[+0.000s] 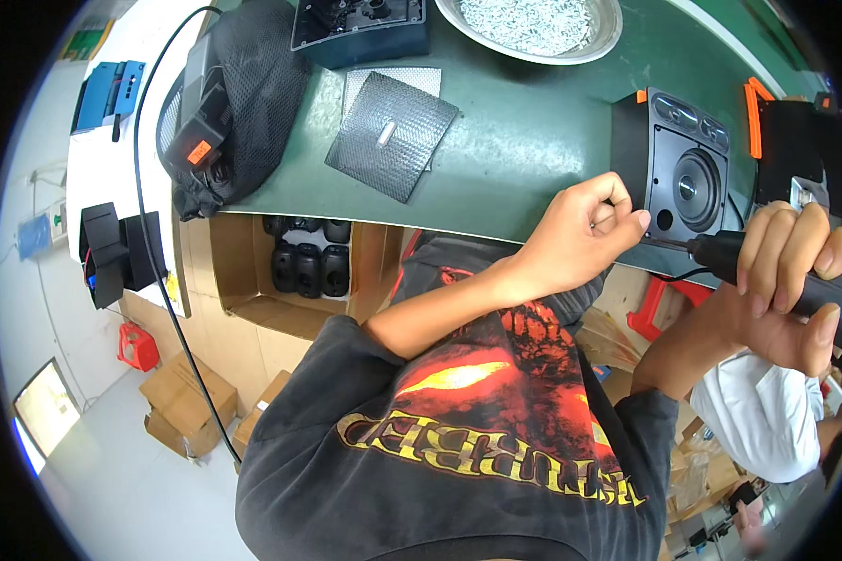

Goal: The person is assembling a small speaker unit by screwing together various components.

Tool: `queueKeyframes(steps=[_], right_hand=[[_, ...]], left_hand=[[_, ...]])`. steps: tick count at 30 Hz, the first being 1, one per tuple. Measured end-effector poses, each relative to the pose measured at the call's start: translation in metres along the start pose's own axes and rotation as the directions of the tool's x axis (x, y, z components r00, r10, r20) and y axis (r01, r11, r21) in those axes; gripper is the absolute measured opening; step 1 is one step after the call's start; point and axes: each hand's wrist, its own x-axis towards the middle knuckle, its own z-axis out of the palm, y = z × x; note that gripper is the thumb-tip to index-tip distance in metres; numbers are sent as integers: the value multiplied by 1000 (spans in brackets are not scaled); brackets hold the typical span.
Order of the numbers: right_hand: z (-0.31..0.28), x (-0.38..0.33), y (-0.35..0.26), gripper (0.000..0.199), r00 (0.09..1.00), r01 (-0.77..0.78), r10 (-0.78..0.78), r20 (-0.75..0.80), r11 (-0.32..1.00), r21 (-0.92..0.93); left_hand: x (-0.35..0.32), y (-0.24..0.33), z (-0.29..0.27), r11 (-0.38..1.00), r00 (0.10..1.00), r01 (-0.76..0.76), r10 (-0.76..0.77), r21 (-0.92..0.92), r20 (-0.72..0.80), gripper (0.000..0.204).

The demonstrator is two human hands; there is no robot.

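A black speaker box (690, 178) with a round cone and a small port lies on the green bench to my right, its front face up. My right hand (791, 257) is wrapped round a black electric screwdriver (718, 251). The screwdriver's thin bit points left, at the speaker's near edge by a corner. My left hand (589, 224) is close to that same corner, its fingers curled in and the thumb and forefinger near the speaker's side. What the curled fingers hold, if anything, is hidden.
A metal bowl (601, 39) of small screws stands at the far side. Nearby are a dark plastic housing (360, 51), silver padded sheets (393, 131) and a black mesh bag (267, 112). Below the bench edge, a cardboard box (239, 280) holds black parts. Another person's white sleeve (758, 421) shows at right.
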Motion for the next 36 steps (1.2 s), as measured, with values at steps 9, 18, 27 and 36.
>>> queueKeyframes(steps=[9, 18, 27, 36], right_hand=[[-5, -2, 11, 35, 999, 28, -29, -30, 999, -16], [-10, -2, 12, 36, 1000, 14, -14, -7, 1000, -3], [10, 4, 11, 38, 999, -29, 28, -17, 996, -89], [13, 1, 12, 35, 996, 82, -80, -40, 996, 36]], left_hand=[[4, -13, -1, 999, 1000, -16, 17, -33, 13, 22], [4, -14, 0, 999, 1000, -5, 5, -46, 14, 21], [3, -9, 1, 1000, 1000, 0, 1, -8, 3, 21], [5, -14, 1, 996, 1000, -16, 17, -88, 14, 19]])
